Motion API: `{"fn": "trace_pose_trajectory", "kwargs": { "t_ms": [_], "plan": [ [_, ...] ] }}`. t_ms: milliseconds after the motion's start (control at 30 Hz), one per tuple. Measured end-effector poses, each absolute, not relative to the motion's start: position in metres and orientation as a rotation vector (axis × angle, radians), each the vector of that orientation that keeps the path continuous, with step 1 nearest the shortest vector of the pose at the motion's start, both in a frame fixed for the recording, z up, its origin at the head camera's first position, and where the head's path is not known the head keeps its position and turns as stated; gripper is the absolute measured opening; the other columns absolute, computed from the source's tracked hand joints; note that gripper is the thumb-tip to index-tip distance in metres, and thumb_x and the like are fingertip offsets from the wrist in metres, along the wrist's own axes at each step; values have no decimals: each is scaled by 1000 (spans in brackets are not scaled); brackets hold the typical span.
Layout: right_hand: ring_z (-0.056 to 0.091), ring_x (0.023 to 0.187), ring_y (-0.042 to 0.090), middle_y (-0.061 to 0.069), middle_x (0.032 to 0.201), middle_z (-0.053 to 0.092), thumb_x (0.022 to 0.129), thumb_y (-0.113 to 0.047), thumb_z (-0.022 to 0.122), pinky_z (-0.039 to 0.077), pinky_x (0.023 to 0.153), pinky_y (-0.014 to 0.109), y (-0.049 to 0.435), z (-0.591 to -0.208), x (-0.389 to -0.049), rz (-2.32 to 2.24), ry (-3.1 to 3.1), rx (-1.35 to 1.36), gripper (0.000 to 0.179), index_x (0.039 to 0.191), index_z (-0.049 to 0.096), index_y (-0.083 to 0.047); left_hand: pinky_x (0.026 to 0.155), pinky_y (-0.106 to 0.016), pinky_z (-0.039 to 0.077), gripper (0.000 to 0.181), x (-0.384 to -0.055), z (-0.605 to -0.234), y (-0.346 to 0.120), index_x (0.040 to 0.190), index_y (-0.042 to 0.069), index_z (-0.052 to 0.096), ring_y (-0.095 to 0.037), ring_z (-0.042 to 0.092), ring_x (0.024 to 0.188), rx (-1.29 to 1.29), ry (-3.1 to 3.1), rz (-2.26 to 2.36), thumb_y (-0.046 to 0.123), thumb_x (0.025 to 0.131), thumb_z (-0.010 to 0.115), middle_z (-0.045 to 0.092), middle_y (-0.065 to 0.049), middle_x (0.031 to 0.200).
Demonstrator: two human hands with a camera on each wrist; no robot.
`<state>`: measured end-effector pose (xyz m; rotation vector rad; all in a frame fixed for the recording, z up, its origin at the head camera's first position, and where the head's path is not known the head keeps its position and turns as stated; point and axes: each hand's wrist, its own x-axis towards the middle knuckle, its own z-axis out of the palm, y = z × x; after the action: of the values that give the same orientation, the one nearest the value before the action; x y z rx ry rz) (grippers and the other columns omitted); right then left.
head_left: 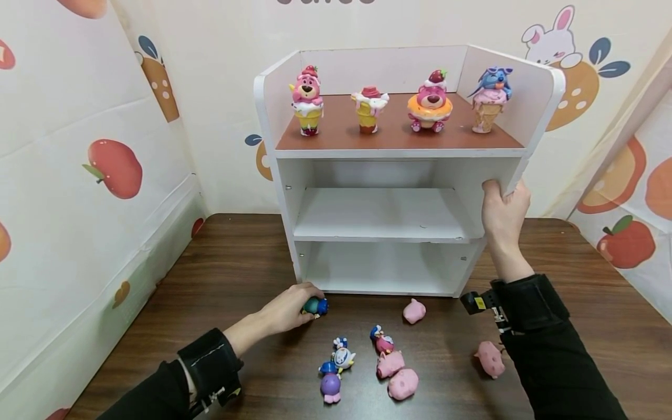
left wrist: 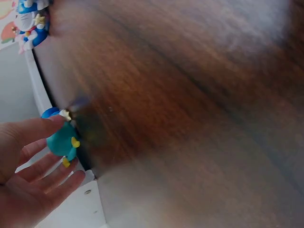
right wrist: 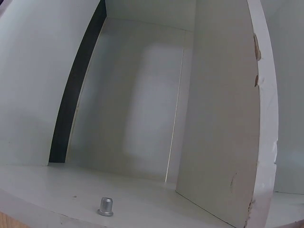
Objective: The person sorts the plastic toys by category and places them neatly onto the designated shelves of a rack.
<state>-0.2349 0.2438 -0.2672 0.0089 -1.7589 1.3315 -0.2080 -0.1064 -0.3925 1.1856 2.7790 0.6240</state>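
Observation:
At the lower left front corner of the white shelf unit (head_left: 388, 153), my left hand (head_left: 287, 306) pinches a small teal figurine with a blue cap (head_left: 313, 305). In the left wrist view the thumb lies over the top of the teal figurine (left wrist: 61, 142), the fingers behind it. My right hand (head_left: 505, 219) grips the right side panel of the unit, below the top shelf. The right wrist view looks into the unit's white compartments (right wrist: 137, 99), with a metal shelf peg (right wrist: 106, 206) on the side wall; the right hand is out of that view.
On the brown top shelf stand several ice-cream-style figurines, among them a pink bear (head_left: 306, 93) and a blue dog (head_left: 491, 99). Pink pig figures (head_left: 403, 384) and a purple figurine (head_left: 330, 385) lie on the wooden table (head_left: 252, 373). One pig (head_left: 490, 359) sits by the right forearm.

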Motion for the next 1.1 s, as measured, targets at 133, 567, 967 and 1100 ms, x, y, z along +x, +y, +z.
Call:
{"fn": "trace_pose_trajectory", "kwargs": {
  "t_ms": [133, 567, 967, 1100],
  "plan": [
    [54, 102, 14, 9, 109, 60, 82, 4, 43, 40, 86, 30, 244, -267, -235, 1331, -1757, 6, 35, 111, 59, -6, 79, -35, 46, 31, -209, -395, -105, 105, -3, 58, -24, 55, 92, 1195, 2776, 595, 3, 76, 67, 57, -13, 101],
    [54, 101, 13, 9, 109, 60, 82, 3, 43, 41, 85, 29, 243, -267, -235, 1327, -1759, -5, 35, 111, 59, -6, 59, -23, 44, 19, -210, -388, -104, 90, -2, 60, -11, 51, 67, 1103, 2817, 706, 5, 74, 68, 59, -6, 81],
    [54, 100, 13, 9, 109, 60, 82, 4, 43, 40, 84, 29, 244, -268, -236, 1322, -1752, 6, 35, 111, 59, -5, 53, -21, 43, 17, -206, -375, -95, 85, -2, 63, -9, 49, 62, 1038, 2856, 638, 8, 73, 66, 57, -6, 77],
    [54, 102, 13, 9, 110, 60, 82, 4, 43, 40, 85, 29, 244, -268, -236, 1324, -1753, 16, 35, 112, 59, -5, 49, -20, 41, 14, -206, -375, -93, 81, -1, 63, -8, 47, 58, 1033, 2857, 596, 10, 73, 66, 55, -4, 74]
  ]
}}
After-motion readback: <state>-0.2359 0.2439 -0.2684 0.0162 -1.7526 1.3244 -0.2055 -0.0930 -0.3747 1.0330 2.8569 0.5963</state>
